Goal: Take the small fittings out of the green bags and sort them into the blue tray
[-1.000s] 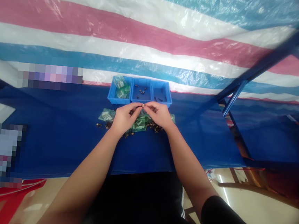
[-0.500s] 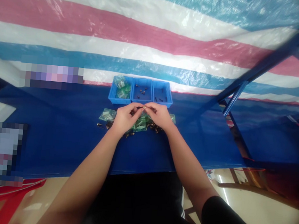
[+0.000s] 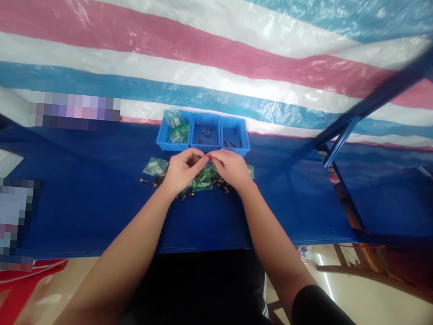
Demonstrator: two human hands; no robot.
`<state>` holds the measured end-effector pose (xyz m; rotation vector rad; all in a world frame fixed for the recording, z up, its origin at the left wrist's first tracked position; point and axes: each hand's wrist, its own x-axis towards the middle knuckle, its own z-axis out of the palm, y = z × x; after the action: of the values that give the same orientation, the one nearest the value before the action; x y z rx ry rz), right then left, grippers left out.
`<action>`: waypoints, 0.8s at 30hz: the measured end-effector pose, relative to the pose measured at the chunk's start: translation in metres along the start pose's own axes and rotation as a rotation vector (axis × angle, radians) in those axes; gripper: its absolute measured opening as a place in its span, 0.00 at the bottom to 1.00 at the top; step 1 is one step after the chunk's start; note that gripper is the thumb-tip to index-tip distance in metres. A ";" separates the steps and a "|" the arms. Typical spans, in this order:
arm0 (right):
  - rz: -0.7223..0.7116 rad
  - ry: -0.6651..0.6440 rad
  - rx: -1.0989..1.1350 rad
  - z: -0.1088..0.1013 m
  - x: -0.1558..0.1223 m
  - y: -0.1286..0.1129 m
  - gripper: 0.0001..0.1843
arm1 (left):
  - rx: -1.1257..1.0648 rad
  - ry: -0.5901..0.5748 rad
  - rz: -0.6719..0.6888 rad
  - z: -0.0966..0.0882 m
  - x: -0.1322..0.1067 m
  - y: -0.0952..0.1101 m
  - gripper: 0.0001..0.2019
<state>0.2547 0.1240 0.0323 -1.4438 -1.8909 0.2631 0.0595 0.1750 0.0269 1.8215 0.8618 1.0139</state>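
- Pinching with left hand (image 3: 181, 169) and right hand (image 3: 234, 169) brought tip to tip, apparently on one tiny piece.
- Held, by that reading, just in front of the middle blue bin (image 3: 214, 139) and over green plastic bags (image 3: 203, 181) on the table (image 3: 207, 225).
- Best steadied in one hand and turned gently with the other, low over the table to shorten any drop.
- Worth guarding against a slip among the loose brass-toned fasteners (image 3: 223, 184) beside the bags.
- Hidden from view within the grip, impossible to tell in shape or kind.
- Hard to name dark slivers (image 3: 233, 145) inside the right-end blue bin (image 3: 242, 151), or to count bags and fasteners half behind the hands.
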 end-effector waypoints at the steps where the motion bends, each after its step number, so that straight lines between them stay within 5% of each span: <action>1: 0.000 0.004 0.009 0.000 0.000 0.000 0.16 | -0.007 -0.001 -0.006 0.000 0.000 0.000 0.14; 12: 0.204 0.145 0.435 0.012 0.003 -0.006 0.14 | 0.065 0.100 0.000 0.000 0.002 0.002 0.14; 18: 0.276 0.141 0.665 0.021 0.003 -0.008 0.17 | 0.062 0.080 -0.011 -0.002 0.002 0.002 0.16; 24: 0.339 0.043 0.854 0.008 0.006 -0.012 0.20 | 0.032 0.065 0.018 0.000 0.002 0.002 0.15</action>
<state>0.2397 0.1273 0.0360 -1.1214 -1.2211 1.0452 0.0607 0.1763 0.0290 1.8343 0.9070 1.0818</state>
